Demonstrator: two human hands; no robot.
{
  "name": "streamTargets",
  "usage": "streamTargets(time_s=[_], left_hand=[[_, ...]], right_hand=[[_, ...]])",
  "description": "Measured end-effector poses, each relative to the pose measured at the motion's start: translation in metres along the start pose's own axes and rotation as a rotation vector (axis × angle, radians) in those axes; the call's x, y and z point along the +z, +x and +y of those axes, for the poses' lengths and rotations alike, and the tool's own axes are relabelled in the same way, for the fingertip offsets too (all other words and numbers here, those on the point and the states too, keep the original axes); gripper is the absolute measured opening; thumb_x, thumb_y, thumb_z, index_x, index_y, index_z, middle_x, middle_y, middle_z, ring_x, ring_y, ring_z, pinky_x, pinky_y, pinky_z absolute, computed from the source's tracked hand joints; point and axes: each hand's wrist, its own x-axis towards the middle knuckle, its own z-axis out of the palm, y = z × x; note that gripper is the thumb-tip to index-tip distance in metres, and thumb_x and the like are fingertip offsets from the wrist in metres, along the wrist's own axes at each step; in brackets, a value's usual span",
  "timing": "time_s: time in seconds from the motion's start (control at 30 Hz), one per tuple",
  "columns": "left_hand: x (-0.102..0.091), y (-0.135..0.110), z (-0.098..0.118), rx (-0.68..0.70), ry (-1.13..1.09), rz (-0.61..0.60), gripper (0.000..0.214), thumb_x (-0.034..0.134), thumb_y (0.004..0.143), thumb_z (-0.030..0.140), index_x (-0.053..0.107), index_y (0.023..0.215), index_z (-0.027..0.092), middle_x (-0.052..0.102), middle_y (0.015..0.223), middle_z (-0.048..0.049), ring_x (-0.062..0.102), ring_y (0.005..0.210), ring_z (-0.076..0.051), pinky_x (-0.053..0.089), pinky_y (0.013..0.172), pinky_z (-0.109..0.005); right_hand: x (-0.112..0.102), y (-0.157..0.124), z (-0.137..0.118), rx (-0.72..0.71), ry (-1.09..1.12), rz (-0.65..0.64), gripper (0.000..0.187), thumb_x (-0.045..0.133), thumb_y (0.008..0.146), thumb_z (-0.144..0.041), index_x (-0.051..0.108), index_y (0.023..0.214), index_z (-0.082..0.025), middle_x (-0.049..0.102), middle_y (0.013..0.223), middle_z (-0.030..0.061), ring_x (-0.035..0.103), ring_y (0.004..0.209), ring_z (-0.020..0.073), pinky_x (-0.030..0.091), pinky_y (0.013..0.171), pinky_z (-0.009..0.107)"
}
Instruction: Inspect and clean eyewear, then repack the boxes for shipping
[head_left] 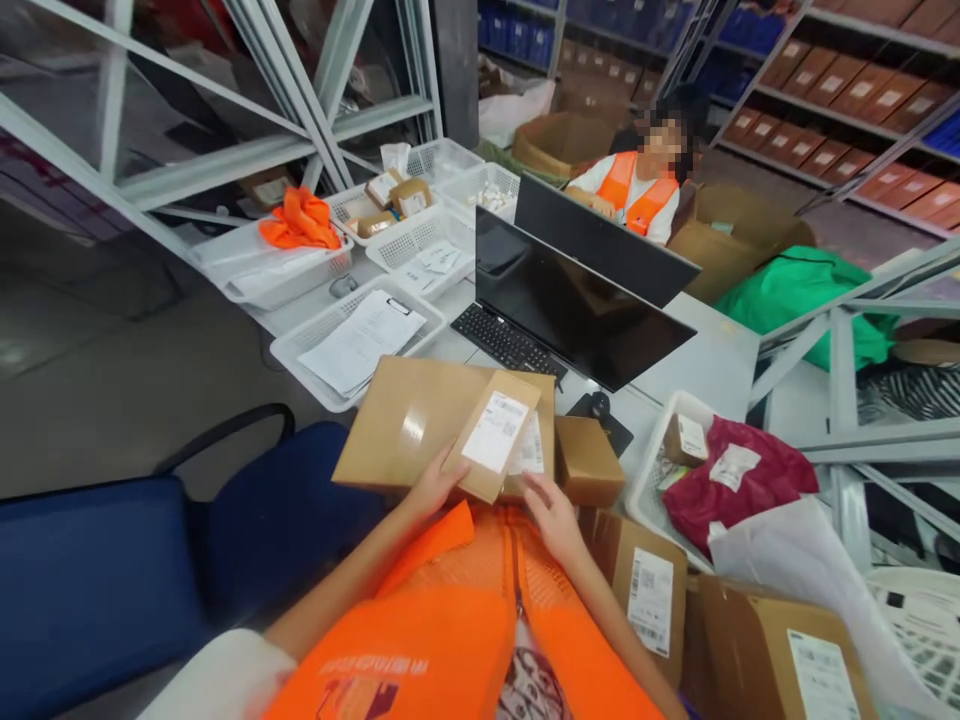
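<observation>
A slim cardboard box (512,391) with a white printed label lies tilted over a larger flat cardboard box (412,400). My left hand (436,483) is closed on the slim box's lower left edge, the thumb on top near its label. Right of the slim box, my right hand (553,515) has its fingers apart, with the fingertips at the near edge of the larger box, just below a second, partly covered label (531,450). Whether those fingertips press on the box I cannot tell. A small cardboard box (589,462) stands beside the larger one.
Beyond the boxes are a keyboard (510,340), a monitor (577,300) and a mouse (599,404). A white basket (289,352) holds a clipboard (364,340). Labelled cartons (637,585) stand at my right, a blue chair (292,500) at my left. A person (637,190) in an orange vest sits opposite.
</observation>
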Motion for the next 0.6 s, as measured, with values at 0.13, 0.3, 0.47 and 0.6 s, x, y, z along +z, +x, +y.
streamTargets(time_s=[0.13,0.3,0.47,0.6], left_hand=[[0.001,-0.009,0.000,0.044,0.019,-0.029,0.090,0.074,0.075,0.064,0.049,0.146,0.014,0.052,0.149,-0.0194,0.042,0.144,-0.034,0.031,0.121,-0.049],[-0.006,-0.025,0.007,0.085,-0.005,0.064,0.091,0.073,0.078,0.057,0.040,0.152,0.017,0.046,0.154,-0.0157,0.034,0.148,-0.032,0.025,0.124,-0.048],[-0.041,-0.033,0.010,0.093,-0.167,0.285,0.084,0.072,0.081,0.047,0.039,0.154,0.021,0.049,0.153,-0.0122,0.044,0.143,-0.032,0.034,0.121,-0.046],[-0.083,-0.031,0.001,0.072,-0.119,0.363,0.088,0.072,0.081,0.048,0.034,0.156,0.022,0.048,0.154,-0.0129,0.044,0.142,-0.034,0.035,0.121,-0.048]], right_hand=[[0.016,0.003,0.004,-0.101,-0.067,-0.107,0.074,0.068,0.082,-0.062,0.057,0.142,-0.020,0.048,0.153,0.0151,0.043,0.143,0.0302,0.028,0.121,0.053],[0.029,0.012,-0.008,-0.179,-0.121,-0.284,0.078,0.064,0.089,-0.056,0.039,0.155,-0.023,0.036,0.160,0.0120,0.032,0.149,0.0277,0.022,0.123,0.052],[0.035,0.022,-0.026,-0.301,-0.255,-0.398,0.050,0.059,0.094,-0.040,0.057,0.142,-0.027,0.044,0.157,0.0085,0.038,0.147,0.0258,0.028,0.122,0.051],[0.016,0.024,-0.007,-0.284,-0.539,0.078,0.040,0.054,0.094,-0.032,0.066,0.130,-0.020,0.041,0.157,0.0135,0.030,0.149,0.0311,0.027,0.121,0.056]])
